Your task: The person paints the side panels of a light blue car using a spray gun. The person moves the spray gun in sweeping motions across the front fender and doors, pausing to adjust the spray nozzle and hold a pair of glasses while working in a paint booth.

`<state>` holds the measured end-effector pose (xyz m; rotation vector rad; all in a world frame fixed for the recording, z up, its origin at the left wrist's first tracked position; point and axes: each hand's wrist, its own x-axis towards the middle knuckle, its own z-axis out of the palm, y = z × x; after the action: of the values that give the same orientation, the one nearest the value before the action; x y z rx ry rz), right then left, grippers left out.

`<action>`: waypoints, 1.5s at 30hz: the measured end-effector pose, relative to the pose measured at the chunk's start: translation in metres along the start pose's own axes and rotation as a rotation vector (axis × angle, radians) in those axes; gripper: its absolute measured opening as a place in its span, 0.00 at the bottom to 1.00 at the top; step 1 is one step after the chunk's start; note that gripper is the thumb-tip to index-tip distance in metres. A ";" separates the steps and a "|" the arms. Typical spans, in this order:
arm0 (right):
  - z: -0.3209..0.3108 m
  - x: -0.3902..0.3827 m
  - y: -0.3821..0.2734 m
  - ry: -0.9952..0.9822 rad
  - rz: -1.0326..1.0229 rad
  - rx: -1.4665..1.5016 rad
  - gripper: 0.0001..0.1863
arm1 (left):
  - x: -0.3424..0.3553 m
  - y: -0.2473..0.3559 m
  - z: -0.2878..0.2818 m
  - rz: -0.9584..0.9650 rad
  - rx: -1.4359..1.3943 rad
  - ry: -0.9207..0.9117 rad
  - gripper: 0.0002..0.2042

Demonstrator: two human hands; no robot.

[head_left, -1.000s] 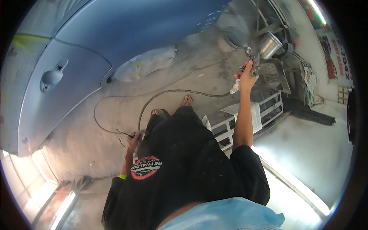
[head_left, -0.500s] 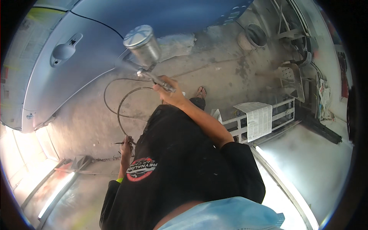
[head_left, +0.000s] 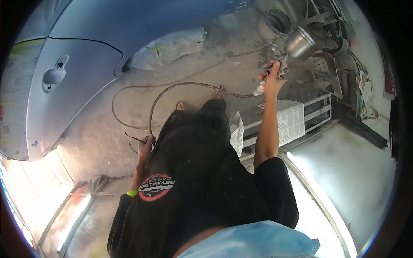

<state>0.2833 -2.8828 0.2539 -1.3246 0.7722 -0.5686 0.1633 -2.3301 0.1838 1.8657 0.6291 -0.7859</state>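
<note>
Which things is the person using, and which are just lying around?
In use: spray gun in right hand; hose in left hand; car panel.
Lying about: bucket, newspaper, metal rack.

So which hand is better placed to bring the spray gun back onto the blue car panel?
Right, most likely. The right hand grips the spray gun, raised off to the side away from the blue car panel. The left hand is low by the hip, holding the air hose.
</note>
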 end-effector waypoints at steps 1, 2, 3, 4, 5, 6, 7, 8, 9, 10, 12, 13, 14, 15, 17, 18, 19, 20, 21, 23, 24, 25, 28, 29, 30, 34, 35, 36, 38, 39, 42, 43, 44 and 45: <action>0.001 -0.002 0.002 -0.004 0.007 -0.003 0.21 | -0.002 0.001 0.001 0.015 -0.008 0.011 0.21; 0.003 -0.005 0.006 0.052 -0.022 -0.044 0.20 | -0.005 0.000 0.002 0.028 -0.019 0.024 0.21; 0.007 -0.009 0.011 0.103 -0.052 -0.085 0.19 | -0.006 -0.002 0.004 0.018 -0.026 0.032 0.21; 0.012 -0.017 0.021 0.086 -0.040 -0.088 0.19 | -0.010 -0.006 0.002 -0.001 -0.030 0.033 0.21; 0.018 -0.026 0.036 0.010 -0.044 -0.149 0.18 | -0.012 -0.013 -0.003 -0.017 -0.035 0.036 0.21; 0.025 -0.036 0.052 -0.070 -0.050 -0.209 0.17 | -0.015 -0.024 -0.007 -0.029 -0.044 0.055 0.21; 0.041 -0.051 0.071 -0.116 -0.055 -0.173 0.19 | -0.016 -0.042 -0.012 -0.012 -0.076 0.066 0.21; 0.054 -0.063 0.106 -0.194 -0.189 -0.299 0.17 | -0.017 -0.055 -0.017 0.009 -0.103 0.071 0.21; 0.068 -0.075 0.141 -0.254 -0.334 -0.414 0.16 | -0.021 -0.064 -0.023 0.004 -0.107 0.084 0.21; 0.091 -0.092 0.151 -0.347 -0.498 -0.500 0.14 | -0.028 -0.073 -0.027 -0.050 -0.182 0.146 0.21; 0.142 -0.140 0.142 -0.507 -0.597 -0.454 0.13 | -0.044 -0.083 -0.036 -0.104 -0.266 0.230 0.21; 0.170 -0.170 0.124 -0.576 -0.518 -0.342 0.14 | -0.052 -0.082 -0.040 -0.143 -0.305 0.306 0.20; 0.188 -0.193 0.120 -0.662 -0.306 -0.227 0.15 | -0.062 -0.082 -0.041 -0.181 -0.344 0.385 0.20; 0.200 -0.209 0.122 -0.737 -0.275 -0.177 0.16 | -0.068 -0.084 -0.046 -0.179 -0.342 0.390 0.20; 0.212 -0.226 0.127 -0.811 -0.245 -0.125 0.16 | -0.079 -0.090 -0.055 -0.186 -0.431 0.461 0.20; 0.213 -0.229 0.127 -0.856 -0.213 -0.107 0.17 | -0.084 -0.090 -0.055 -0.220 -0.451 0.508 0.20; 0.212 -0.228 0.129 -0.896 -0.181 -0.092 0.17 | -0.087 -0.092 -0.055 -0.217 -0.444 0.502 0.20; 0.204 -0.223 0.136 -0.874 -0.169 -0.122 0.17 | -0.090 -0.095 -0.055 -0.219 -0.447 0.505 0.21; 0.193 -0.214 0.144 -0.857 -0.170 -0.128 0.17 | -0.089 -0.096 -0.054 -0.220 -0.445 0.505 0.21; 0.164 -0.196 0.158 -0.731 0.073 -0.164 0.16 | -0.085 -0.094 -0.048 -0.217 -0.374 0.482 0.21; 0.149 -0.183 0.158 -0.662 0.036 -0.209 0.16 | -0.082 -0.093 -0.043 -0.199 -0.360 0.450 0.21; 0.133 -0.168 0.153 -0.587 0.001 -0.253 0.17 | -0.078 -0.091 -0.041 -0.181 -0.341 0.415 0.21; 0.087 -0.120 0.188 -0.336 -0.374 -0.489 0.18 | -0.058 -0.064 -0.040 -0.127 -0.069 0.297 0.21; 0.076 -0.109 0.181 -0.324 -0.216 -0.442 0.19 | -0.053 -0.059 -0.037 -0.130 -0.063 0.293 0.21; 0.065 -0.099 0.175 -0.302 -0.059 -0.394 0.19 | -0.050 -0.055 -0.034 -0.114 -0.037 0.262 0.22; 0.039 -0.069 0.167 -0.170 0.000 -0.203 0.21 | -0.040 -0.041 -0.028 -0.081 0.008 0.188 0.23; 0.039 -0.068 0.166 -0.126 -0.031 -0.178 0.21 | -0.039 -0.041 -0.028 -0.079 0.008 0.188 0.23; 0.042 -0.070 0.167 -0.130 -0.032 -0.178 0.21 | -0.040 -0.043 -0.028 -0.078 0.011 0.179 0.23; 0.051 -0.077 0.169 -0.070 0.006 -0.183 0.21 | -0.042 -0.053 -0.031 -0.078 0.007 0.182 0.23; 0.056 -0.082 0.177 -0.085 0.005 -0.181 0.21 | -0.043 -0.060 -0.032 -0.084 -0.020 0.190 0.23; 0.079 -0.106 0.212 -0.133 -0.092 -0.327 0.19 | -0.051 -0.075 -0.044 -0.094 -0.050 0.246 0.23; 0.092 -0.118 0.216 -0.218 -0.326 -0.513 0.19 | -0.054 -0.079 -0.047 -0.100 -0.052 0.277 0.23; 0.105 -0.131 0.212 -0.296 -0.566 -0.695 0.18 | -0.058 -0.083 -0.048 -0.099 -0.062 0.293 0.23; 0.120 -0.145 0.208 -0.410 -0.498 -0.552 0.18 | -0.065 -0.086 -0.050 -0.132 -0.077 0.324 0.23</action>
<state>0.2712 -2.6615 0.0819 -2.0945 0.2524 -0.4573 0.0714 -2.2562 0.1975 1.9106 0.9809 -0.5358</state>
